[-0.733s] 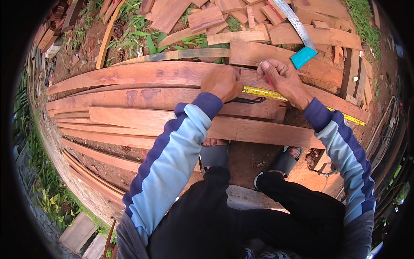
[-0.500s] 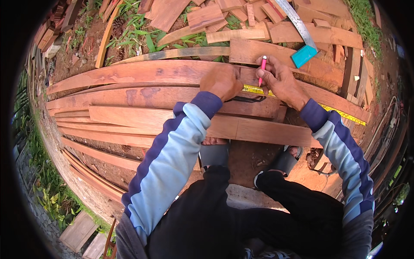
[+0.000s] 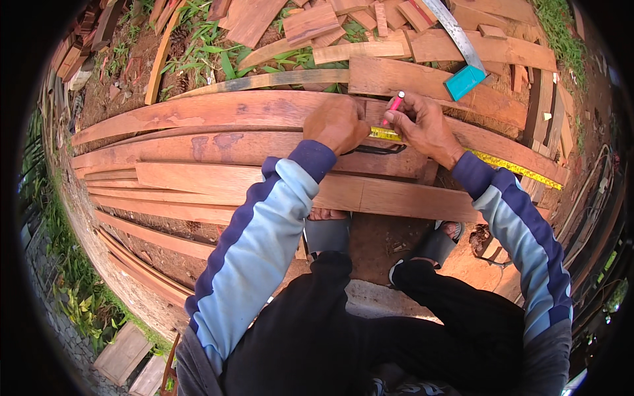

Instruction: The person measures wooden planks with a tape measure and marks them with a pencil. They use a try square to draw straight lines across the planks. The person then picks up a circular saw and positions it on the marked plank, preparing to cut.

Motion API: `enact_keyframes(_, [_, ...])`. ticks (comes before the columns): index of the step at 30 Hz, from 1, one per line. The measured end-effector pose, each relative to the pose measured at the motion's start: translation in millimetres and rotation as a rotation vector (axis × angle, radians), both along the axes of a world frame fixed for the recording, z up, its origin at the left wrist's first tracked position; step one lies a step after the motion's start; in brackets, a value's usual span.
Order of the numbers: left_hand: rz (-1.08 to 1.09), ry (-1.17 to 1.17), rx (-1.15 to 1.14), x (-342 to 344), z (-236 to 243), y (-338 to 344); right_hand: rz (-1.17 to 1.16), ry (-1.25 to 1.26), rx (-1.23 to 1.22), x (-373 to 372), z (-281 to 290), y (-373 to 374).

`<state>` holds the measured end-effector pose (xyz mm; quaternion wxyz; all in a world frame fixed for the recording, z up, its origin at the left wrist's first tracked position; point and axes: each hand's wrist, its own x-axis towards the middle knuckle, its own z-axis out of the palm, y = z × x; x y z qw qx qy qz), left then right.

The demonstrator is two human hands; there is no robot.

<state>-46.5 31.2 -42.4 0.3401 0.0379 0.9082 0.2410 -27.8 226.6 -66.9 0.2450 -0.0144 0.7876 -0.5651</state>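
Observation:
A yellow tape measure [image 3: 515,169] is stretched along a long reddish-brown board [image 3: 218,109], its blade running to the board's right end. My left hand [image 3: 335,125] is closed on the blade's left end over the board; whatever else lies inside the fist is hidden. Between the thumb and fingers of my right hand [image 3: 426,131] a pink pencil [image 3: 395,103] leans, its lower end close to the tape's upper edge just right of my left fist. Part of the tape passes out of sight beneath my right hand and cuff.
Several long boards [image 3: 396,195] lie side by side nearer me, above my sandalled feet. Beyond the measured board, a try square [image 3: 466,82] with a teal stock rests on a wide plank [image 3: 422,80]. Short wood offcuts [image 3: 310,25] and grass lie farther back.
My right hand has shifted slightly left and up. The pencil has gone from nearly upright to leaning, its lower end now nearer my left fist. My left hand has barely moved.

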Motion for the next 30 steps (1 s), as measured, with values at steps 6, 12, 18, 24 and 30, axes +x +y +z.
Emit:
enact_keyframes(6, [-0.007, 0.013, 0.028, 2, -6, -3, -0.004, 0.069, 0.078, 3, -5, -1])
enact_keyframes(12, [0.008, 0.003, 0.048, 1, -5, -5, -0.033, 0.082, 0.086, 6, -7, 0])
enact_keyframes(18, [0.007, 0.004, 0.056, 3, -4, -6, -0.009, 0.090, 0.120, 4, -3, -1])
enact_keyframes(24, [0.002, 0.016, 0.068, 3, -6, -7, -0.004, 0.130, 0.134, 5, 0, -3])
enact_keyframes(30, [-0.006, 0.001, 0.040, 2, -6, -6, 0.002, 0.140, 0.165, 4, 6, -6])
